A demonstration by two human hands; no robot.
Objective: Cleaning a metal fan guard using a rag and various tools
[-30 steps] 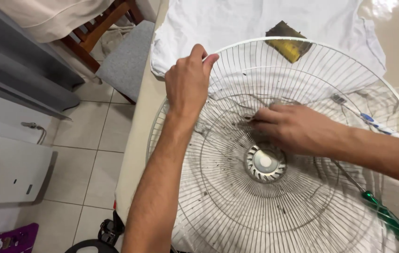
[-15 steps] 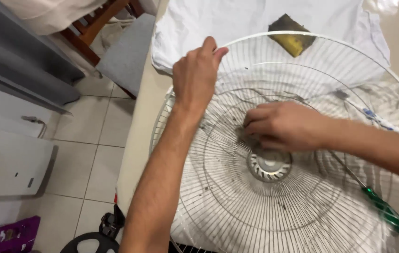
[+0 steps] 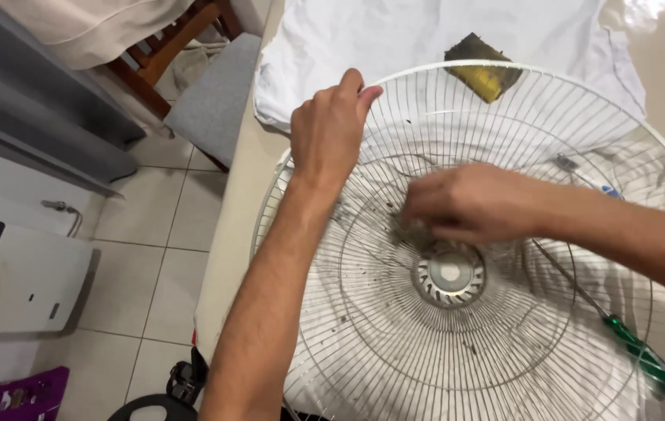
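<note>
A round white wire fan guard (image 3: 504,351), speckled with dust, lies on a white cloth (image 3: 395,31) on a beige table. My left hand (image 3: 332,136) grips the guard's upper left rim. My right hand (image 3: 469,204) presses down on the wires just above the grey central hub (image 3: 449,274), its fingers closed on something small and dark that I cannot make out.
A green-handled screwdriver (image 3: 644,355) lies under the guard at the right. A yellow sponge (image 3: 484,66) rests on the cloth at the top. To the left, off the table's edge (image 3: 231,234), stand a wooden chair with a grey cushion (image 3: 211,97) and a white appliance (image 3: 28,281) on tiled floor.
My right hand has shifted a little left along the wires near the hub. My left hand has stayed on the rim.
</note>
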